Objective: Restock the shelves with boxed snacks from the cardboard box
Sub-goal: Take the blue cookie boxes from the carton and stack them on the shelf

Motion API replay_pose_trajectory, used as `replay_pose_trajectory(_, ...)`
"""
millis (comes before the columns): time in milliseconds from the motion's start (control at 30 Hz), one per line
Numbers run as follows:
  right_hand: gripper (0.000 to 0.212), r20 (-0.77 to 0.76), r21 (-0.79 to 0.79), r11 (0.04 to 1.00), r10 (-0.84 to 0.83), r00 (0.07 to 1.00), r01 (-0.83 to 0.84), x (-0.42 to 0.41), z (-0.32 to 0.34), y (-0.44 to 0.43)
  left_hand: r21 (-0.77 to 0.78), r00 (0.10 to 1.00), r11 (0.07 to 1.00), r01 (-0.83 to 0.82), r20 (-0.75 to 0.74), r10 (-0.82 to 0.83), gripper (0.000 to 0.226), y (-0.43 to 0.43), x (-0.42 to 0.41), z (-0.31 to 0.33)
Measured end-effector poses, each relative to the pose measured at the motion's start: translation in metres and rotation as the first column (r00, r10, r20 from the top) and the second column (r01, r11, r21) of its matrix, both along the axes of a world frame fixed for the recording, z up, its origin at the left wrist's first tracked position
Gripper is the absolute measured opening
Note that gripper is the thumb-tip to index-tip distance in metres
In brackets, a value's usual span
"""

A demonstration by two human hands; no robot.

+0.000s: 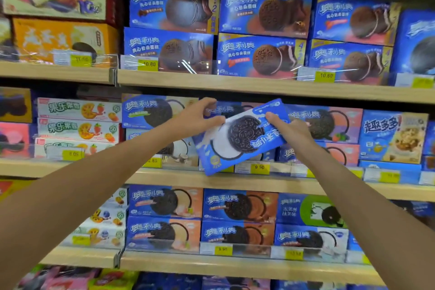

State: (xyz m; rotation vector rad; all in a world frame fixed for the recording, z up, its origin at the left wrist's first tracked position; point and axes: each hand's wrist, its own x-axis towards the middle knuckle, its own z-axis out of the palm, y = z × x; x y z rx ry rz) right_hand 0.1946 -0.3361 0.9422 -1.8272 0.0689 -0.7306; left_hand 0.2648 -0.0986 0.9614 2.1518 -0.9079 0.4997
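1. The blue cookie box (237,139) is hanging in the air in front of the middle shelf (211,180), tilted so that its left end is dipping down, with its printed lettering reading upside down. It is sitting nearer than the shelf's stock, not yet on the board.
2. It is looking like thin printed cardboard: probably light and stiff along its edges, with broad faces that would give under a hard squeeze. The biscuits inside are likely brittle, so it is calling for gentle handling and no dropping. The glossy print may be a little slick.
3. The short ends and long edges are seeming the best places to hold, with thumbs on the front and fingers behind, rather than pressing the middle of the face.
4. The left hand (199,117) is gripping the upper left edge, fingers curled over the top and thumb lying on the front.
5. The right hand (292,130) is pinching the right end, thumb on the front face; its fingers are hidden behind the box.
6. Behind the box, stacked blue boxes (322,125) of similar kinds are filling the shelf, and a yellow price tag (259,167) is showing just under the box's lower edge.
7. Farther left, white fruit-biscuit boxes (78,110) are lying stacked. The cardboard box is not in view.
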Motion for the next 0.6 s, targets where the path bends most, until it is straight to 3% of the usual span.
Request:
replay_pose_trajectory(100,0.018,-0.007,-0.17,0.978,0.117,0.993,-0.117,0.002,0.006,0.009,0.065,0.998,0.997,0.028,-0.059,-0.024,0.062,-0.015,-0.011,0.015)
replay_pose_trajectory(200,0.027,-0.081,-0.236,0.957,0.156,0.984,-0.171,0.006,0.005,0.016,0.246,0.989,0.966,0.079,-0.143,-0.044,0.053,-0.023,-0.018,0.019)
replay_pose_trajectory(367,0.025,-0.047,-0.257,0.944,0.202,0.978,-0.207,0.008,0.005,0.023,0.228,0.972,0.961,0.158,-0.206,-0.111,0.046,-0.022,-0.016,0.014)
replay_pose_trajectory(433,0.027,0.055,-0.141,0.959,0.255,0.965,-0.246,0.012,0.009,0.024,0.158,0.972,0.977,0.144,-0.206,-0.11,0.035,-0.02,-0.012,0.013)
replay_pose_trajectory(500,0.028,0.148,0.071,0.949,0.295,0.944,-0.308,0.013,0.018,0.02,-0.008,0.973,0.994,0.107,-0.203,-0.106,0.03,-0.016,-0.008,0.014)
replay_pose_trajectory(600,0.038,0.132,0.237,0.896,0.353,0.926,-0.375,0.016,0.019,0.009,-0.314,0.974,0.949,0.026,-0.205,-0.095,0.02,-0.008,-0.007,0.015)
